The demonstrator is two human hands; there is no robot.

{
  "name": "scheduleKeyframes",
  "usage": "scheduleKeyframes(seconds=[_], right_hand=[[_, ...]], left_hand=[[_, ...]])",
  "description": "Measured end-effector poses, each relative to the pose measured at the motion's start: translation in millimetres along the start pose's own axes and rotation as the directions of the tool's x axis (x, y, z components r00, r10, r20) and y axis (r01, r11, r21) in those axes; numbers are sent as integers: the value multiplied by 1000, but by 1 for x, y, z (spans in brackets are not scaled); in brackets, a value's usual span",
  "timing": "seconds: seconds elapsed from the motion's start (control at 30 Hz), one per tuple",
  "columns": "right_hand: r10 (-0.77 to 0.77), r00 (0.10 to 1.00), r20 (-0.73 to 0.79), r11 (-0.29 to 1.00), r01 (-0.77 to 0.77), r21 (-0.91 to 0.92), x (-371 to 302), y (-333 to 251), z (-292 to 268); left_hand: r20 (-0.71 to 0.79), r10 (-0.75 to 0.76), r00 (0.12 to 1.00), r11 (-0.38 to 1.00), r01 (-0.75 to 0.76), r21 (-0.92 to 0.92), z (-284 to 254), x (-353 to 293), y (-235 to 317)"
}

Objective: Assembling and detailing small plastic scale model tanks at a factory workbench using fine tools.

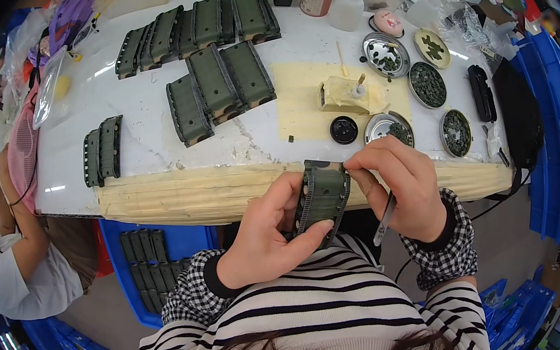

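Observation:
Just past the table's front edge, my left hand point(270, 236) grips a curved green camouflage part point(324, 194) with dark toothed edges, its thumb across the lower face. At that part's upper right corner, the thumb and forefinger of my right hand point(400, 185) are pinched together. Anything tiny between those fingertips is too small to make out. A slim metal tool point(385, 219), its exact kind unclear, is tucked in the same hand and points down. Close beyond are a round tin of small dark green pieces point(386, 128) and a black round lid point(344, 130).
Similar green parts stand in groups on the white table, some at the back point(205, 23), others in the middle point(216, 81). More tins of small pieces point(427, 85) lie at right. A blue bin point(182, 232) below holds further parts. Another person point(24, 255) sits at left.

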State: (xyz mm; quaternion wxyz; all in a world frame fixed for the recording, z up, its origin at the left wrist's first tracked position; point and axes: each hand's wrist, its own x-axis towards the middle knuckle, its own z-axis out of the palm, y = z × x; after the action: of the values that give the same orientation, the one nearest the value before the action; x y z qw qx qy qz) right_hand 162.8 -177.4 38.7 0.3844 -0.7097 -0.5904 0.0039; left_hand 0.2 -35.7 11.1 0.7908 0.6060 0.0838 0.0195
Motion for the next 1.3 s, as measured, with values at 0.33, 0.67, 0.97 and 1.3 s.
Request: scheduleKeyframes(seconds=[0.33,0.67,0.97,1.3], right_hand=[[-211,975,63,957,219,-189,-8,12,0],[20,986,-165,996,-6,86,-10,1,9],[-70,984,-164,996,78,42,-9,0,5],[326,850,-415,939,-342,37,-34,19,-34]], left_hand=[[-24,-7,1000,988,3,-152,2,-1,-6],[-22,143,990,990,-142,22,2,7,-17],[-41,164,986,986,-165,-22,4,6,-19],[-49,81,996,994,-84,-65,3,8,-8]])
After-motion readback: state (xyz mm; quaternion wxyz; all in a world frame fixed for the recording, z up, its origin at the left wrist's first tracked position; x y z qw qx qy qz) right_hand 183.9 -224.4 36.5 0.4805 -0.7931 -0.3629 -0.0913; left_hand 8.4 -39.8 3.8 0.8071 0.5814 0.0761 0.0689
